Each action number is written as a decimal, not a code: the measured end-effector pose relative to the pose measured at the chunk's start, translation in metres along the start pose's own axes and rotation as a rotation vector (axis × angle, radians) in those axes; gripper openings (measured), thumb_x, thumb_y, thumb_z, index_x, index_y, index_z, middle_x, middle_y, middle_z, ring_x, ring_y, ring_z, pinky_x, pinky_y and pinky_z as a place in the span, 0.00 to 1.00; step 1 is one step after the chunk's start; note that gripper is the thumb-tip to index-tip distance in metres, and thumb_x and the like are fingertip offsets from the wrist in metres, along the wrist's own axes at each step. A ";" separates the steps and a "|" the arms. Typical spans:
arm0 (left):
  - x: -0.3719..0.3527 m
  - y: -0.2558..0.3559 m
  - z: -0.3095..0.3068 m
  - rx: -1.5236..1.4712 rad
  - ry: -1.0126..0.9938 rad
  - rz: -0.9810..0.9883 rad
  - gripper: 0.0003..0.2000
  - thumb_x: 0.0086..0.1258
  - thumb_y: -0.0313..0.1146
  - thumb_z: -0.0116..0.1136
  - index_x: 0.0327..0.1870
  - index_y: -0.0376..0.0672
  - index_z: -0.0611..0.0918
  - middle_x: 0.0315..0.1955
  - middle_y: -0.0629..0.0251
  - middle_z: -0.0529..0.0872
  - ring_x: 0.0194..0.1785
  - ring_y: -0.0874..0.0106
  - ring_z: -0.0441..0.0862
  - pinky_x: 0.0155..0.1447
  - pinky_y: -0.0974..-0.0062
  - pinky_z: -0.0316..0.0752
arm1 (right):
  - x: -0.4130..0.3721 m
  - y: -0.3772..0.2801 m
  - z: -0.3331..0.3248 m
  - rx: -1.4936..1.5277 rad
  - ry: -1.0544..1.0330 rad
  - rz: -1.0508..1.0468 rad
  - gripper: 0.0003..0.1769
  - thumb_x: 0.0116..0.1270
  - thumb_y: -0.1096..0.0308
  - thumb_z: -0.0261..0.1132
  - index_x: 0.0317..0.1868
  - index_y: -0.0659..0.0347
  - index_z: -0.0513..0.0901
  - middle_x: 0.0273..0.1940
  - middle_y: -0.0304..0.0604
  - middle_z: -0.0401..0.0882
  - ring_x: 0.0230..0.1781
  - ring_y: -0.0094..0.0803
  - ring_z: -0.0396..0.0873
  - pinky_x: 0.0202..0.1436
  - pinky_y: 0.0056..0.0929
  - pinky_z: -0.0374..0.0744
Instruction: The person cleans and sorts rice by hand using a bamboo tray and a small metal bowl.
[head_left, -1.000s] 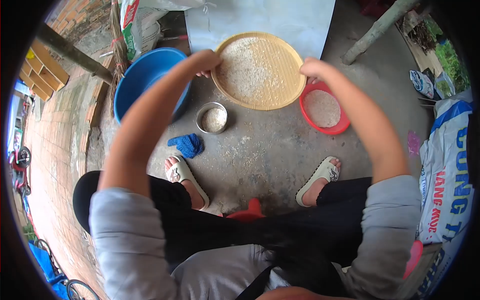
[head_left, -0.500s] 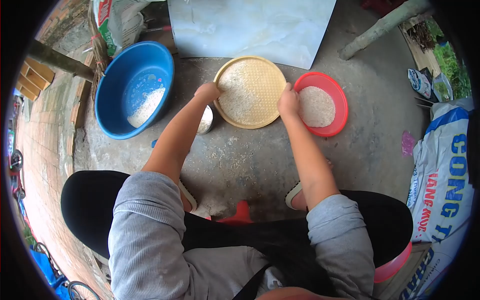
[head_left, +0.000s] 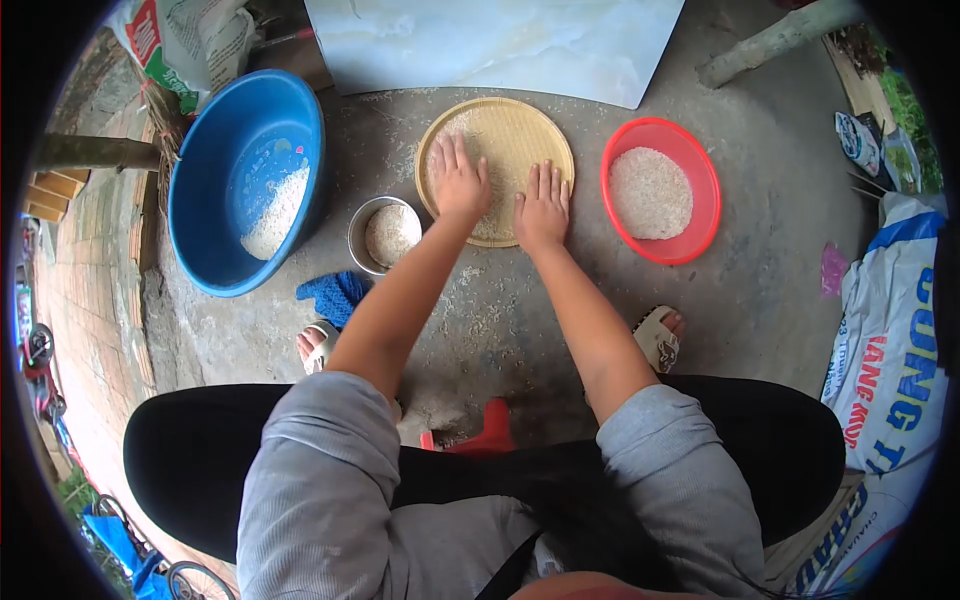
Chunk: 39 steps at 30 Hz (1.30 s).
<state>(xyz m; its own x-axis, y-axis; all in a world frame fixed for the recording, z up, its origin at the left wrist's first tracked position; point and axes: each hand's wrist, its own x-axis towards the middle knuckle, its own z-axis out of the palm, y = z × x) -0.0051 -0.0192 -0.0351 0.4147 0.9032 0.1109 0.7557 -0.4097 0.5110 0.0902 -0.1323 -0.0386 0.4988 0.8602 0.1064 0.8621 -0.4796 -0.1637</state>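
Observation:
A round woven winnowing tray (head_left: 535, 125) lies on the concrete floor in front of me, with rice spread over its left side. My left hand (head_left: 461, 180) rests palm down on that side, fingers extended over the grains. At the tray's lower right, my right hand (head_left: 544, 205) is also flat with fingers stretched out. Neither hand grips anything. To the right stands a red basin (head_left: 711, 190) holding white rice (head_left: 650, 195). A metal pot (head_left: 355, 232) with rice in it is left of the tray, beside my left forearm.
A large blue basin (head_left: 195, 240) with some rice stands at far left. A blue cloth (head_left: 335, 295) lies near my left foot. A pale marbled board (head_left: 490, 45) is behind the tray. Printed sacks (head_left: 890, 340) line the right side; a wooden pole (head_left: 770, 45) slants at upper right.
Both hands have let go of the tray's rim and now lie flat on it. The tray sits on the floor, and more of the metal pot and the blue cloth shows.

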 end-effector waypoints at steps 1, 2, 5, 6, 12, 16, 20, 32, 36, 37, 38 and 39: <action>-0.004 -0.003 0.010 -0.004 0.039 -0.036 0.31 0.70 0.44 0.43 0.70 0.37 0.55 0.70 0.48 0.52 0.74 0.54 0.45 0.74 0.59 0.41 | 0.000 0.001 0.002 0.023 0.022 -0.005 0.33 0.67 0.58 0.50 0.69 0.65 0.57 0.71 0.52 0.49 0.72 0.44 0.49 0.74 0.42 0.46; -0.007 -0.005 0.017 -0.010 0.081 -0.073 0.31 0.70 0.44 0.42 0.69 0.36 0.55 0.70 0.48 0.52 0.74 0.53 0.45 0.74 0.58 0.40 | 0.000 0.003 0.003 0.045 0.044 -0.014 0.32 0.67 0.59 0.50 0.68 0.66 0.58 0.71 0.53 0.50 0.72 0.44 0.49 0.74 0.42 0.46; -0.008 -0.012 0.023 0.097 0.115 -0.073 0.32 0.71 0.47 0.39 0.69 0.35 0.55 0.70 0.49 0.52 0.74 0.55 0.44 0.75 0.60 0.38 | 0.001 0.003 0.002 0.051 0.036 -0.011 0.32 0.64 0.61 0.51 0.67 0.66 0.61 0.71 0.52 0.52 0.72 0.43 0.51 0.74 0.38 0.47; -0.005 -0.012 0.021 0.098 0.109 -0.083 0.32 0.71 0.47 0.39 0.69 0.35 0.55 0.70 0.49 0.52 0.74 0.55 0.44 0.75 0.60 0.38 | 0.002 0.004 0.004 0.050 0.025 -0.016 0.32 0.64 0.61 0.51 0.67 0.66 0.61 0.71 0.52 0.52 0.72 0.43 0.51 0.74 0.38 0.47; 0.012 -0.006 0.015 0.160 0.023 0.140 0.35 0.70 0.54 0.40 0.70 0.38 0.55 0.70 0.54 0.54 0.75 0.61 0.45 0.75 0.62 0.39 | 0.000 0.008 0.009 0.149 0.094 -0.028 0.30 0.58 0.64 0.51 0.63 0.65 0.68 0.68 0.51 0.60 0.69 0.42 0.58 0.73 0.38 0.51; 0.021 -0.001 0.015 0.118 -0.060 0.330 0.35 0.69 0.54 0.42 0.70 0.40 0.55 0.70 0.56 0.55 0.74 0.64 0.48 0.75 0.65 0.42 | 0.000 0.008 0.012 0.183 0.128 -0.053 0.30 0.56 0.65 0.51 0.61 0.65 0.70 0.67 0.51 0.62 0.68 0.43 0.60 0.72 0.40 0.53; 0.021 0.000 0.026 0.136 -0.175 0.576 0.28 0.73 0.48 0.36 0.70 0.42 0.57 0.70 0.61 0.56 0.74 0.67 0.49 0.75 0.68 0.43 | -0.001 0.007 0.010 0.206 0.148 -0.064 0.31 0.54 0.65 0.51 0.60 0.65 0.71 0.66 0.51 0.63 0.68 0.43 0.60 0.72 0.42 0.53; -0.002 0.016 0.017 -0.027 -0.282 0.552 0.11 0.64 0.36 0.50 0.45 0.43 0.74 0.47 0.61 0.75 0.53 0.65 0.73 0.57 0.68 0.70 | -0.001 0.002 0.004 0.310 0.304 -0.030 0.25 0.50 0.65 0.55 0.49 0.66 0.70 0.57 0.56 0.67 0.58 0.54 0.67 0.68 0.49 0.60; -0.003 0.012 0.030 0.021 -0.180 0.639 0.08 0.63 0.38 0.50 0.32 0.44 0.76 0.32 0.62 0.81 0.37 0.62 0.81 0.42 0.66 0.77 | -0.001 0.001 0.003 0.310 0.286 -0.014 0.24 0.49 0.66 0.56 0.49 0.66 0.69 0.56 0.55 0.67 0.57 0.54 0.67 0.67 0.49 0.61; -0.001 0.012 0.030 0.023 -0.175 0.640 0.08 0.63 0.38 0.50 0.32 0.44 0.76 0.32 0.62 0.81 0.37 0.62 0.81 0.42 0.66 0.77 | 0.000 0.001 0.003 0.310 0.289 -0.017 0.24 0.49 0.66 0.56 0.49 0.66 0.69 0.56 0.55 0.67 0.57 0.54 0.67 0.67 0.49 0.61; 0.000 0.012 0.030 0.014 -0.179 0.610 0.09 0.64 0.39 0.51 0.30 0.44 0.76 0.28 0.62 0.81 0.33 0.61 0.82 0.39 0.65 0.78 | 0.000 0.001 0.003 0.321 0.284 -0.014 0.24 0.49 0.66 0.56 0.49 0.66 0.69 0.56 0.55 0.67 0.58 0.53 0.66 0.67 0.48 0.60; 0.000 0.012 0.031 0.005 -0.183 0.582 0.10 0.64 0.40 0.51 0.28 0.45 0.77 0.24 0.62 0.81 0.29 0.60 0.82 0.36 0.64 0.78 | 0.000 0.001 0.003 0.331 0.278 -0.009 0.24 0.49 0.66 0.56 0.48 0.66 0.69 0.56 0.55 0.67 0.58 0.52 0.66 0.67 0.48 0.60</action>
<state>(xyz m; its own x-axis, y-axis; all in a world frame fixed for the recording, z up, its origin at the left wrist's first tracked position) 0.0202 -0.0283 -0.0553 0.8403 0.4946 0.2220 0.3815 -0.8304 0.4061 0.0910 -0.1326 -0.0415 0.5355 0.7630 0.3621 0.8139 -0.3518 -0.4624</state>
